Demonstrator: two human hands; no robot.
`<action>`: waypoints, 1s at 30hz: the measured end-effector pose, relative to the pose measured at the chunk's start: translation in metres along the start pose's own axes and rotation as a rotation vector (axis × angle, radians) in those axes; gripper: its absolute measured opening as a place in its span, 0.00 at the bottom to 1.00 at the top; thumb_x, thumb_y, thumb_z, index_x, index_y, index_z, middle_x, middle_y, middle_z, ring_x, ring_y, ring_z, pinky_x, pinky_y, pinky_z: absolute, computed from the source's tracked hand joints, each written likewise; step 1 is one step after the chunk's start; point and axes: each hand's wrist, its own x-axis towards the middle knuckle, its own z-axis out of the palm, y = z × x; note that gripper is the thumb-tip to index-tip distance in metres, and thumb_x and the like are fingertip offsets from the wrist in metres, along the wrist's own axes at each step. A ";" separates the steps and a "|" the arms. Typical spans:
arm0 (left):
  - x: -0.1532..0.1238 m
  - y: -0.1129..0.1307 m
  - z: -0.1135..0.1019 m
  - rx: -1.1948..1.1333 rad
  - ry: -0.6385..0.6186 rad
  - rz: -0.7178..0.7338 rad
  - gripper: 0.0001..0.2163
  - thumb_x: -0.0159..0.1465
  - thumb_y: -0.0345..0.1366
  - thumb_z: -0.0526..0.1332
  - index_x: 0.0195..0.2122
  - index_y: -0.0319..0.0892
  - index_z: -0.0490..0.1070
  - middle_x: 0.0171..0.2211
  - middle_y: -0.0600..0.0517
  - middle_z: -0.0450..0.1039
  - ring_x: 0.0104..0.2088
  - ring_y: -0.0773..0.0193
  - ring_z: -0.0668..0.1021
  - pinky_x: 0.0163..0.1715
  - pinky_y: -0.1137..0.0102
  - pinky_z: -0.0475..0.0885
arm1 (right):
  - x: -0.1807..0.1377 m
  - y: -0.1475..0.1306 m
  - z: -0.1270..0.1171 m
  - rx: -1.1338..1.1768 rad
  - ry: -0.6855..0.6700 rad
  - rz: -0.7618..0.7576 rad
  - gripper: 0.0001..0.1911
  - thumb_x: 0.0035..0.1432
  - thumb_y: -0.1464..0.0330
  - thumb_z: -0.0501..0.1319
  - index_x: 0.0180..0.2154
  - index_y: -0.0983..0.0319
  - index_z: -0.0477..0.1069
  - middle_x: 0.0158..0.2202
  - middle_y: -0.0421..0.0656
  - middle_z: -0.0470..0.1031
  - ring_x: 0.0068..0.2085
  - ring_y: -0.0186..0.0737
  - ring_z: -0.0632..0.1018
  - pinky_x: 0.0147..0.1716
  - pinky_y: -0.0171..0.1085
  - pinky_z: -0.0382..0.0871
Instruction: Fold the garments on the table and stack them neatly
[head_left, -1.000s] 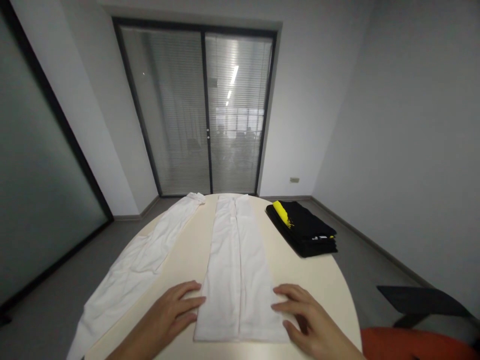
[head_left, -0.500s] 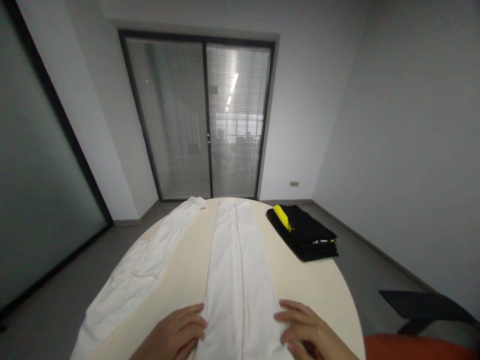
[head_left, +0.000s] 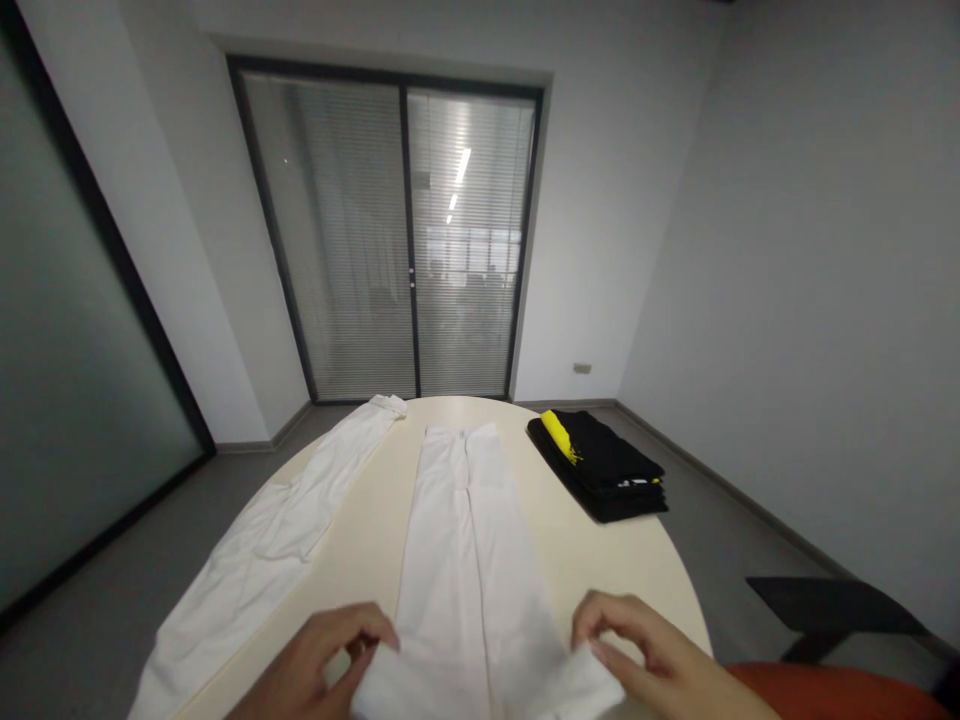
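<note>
A pair of white trousers [head_left: 465, 540] lies lengthwise down the middle of the table, waistband at the far end. Near the front edge, my left hand [head_left: 330, 655] pinches the trousers' left side between thumb and fingers. My right hand [head_left: 637, 650] grips the opposite side the same way. Between both hands the near part of the cloth is lifted a little and bends up. Its lowest edge runs out of view at the bottom.
Another white garment [head_left: 262, 540] lies rumpled along the table's left edge. A stack of folded black clothes [head_left: 600, 465] with a yellow patch sits at the right. The round cream table [head_left: 360, 530] stands beside an orange chair [head_left: 832, 690] with a black armrest.
Both hands went from resting at the trousers' sides to pinching them. The near end has been raised, and the waistband has slid slightly toward me.
</note>
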 end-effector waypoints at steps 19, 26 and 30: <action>0.148 -0.111 0.049 0.104 0.144 -0.241 0.09 0.66 0.35 0.52 0.41 0.43 0.71 0.30 0.52 0.75 0.32 0.62 0.76 0.35 0.71 0.64 | 0.204 0.096 0.008 0.141 0.297 -0.062 0.24 0.61 0.45 0.54 0.33 0.60 0.64 0.29 0.38 0.62 0.34 0.36 0.64 0.36 0.36 0.61; 0.106 -0.064 0.042 0.148 -0.015 -0.291 0.10 0.67 0.35 0.51 0.40 0.44 0.72 0.30 0.54 0.76 0.31 0.63 0.77 0.33 0.73 0.63 | 0.142 0.067 0.005 0.181 -0.038 0.034 0.21 0.65 0.49 0.53 0.36 0.61 0.65 0.30 0.37 0.60 0.32 0.34 0.63 0.33 0.35 0.58; 0.062 -0.033 0.042 0.105 -0.136 -0.329 0.11 0.68 0.38 0.50 0.38 0.45 0.72 0.28 0.54 0.75 0.30 0.62 0.77 0.32 0.72 0.64 | 0.093 0.047 0.011 0.221 -0.126 0.068 0.19 0.67 0.52 0.53 0.40 0.61 0.67 0.35 0.40 0.66 0.36 0.36 0.67 0.38 0.36 0.61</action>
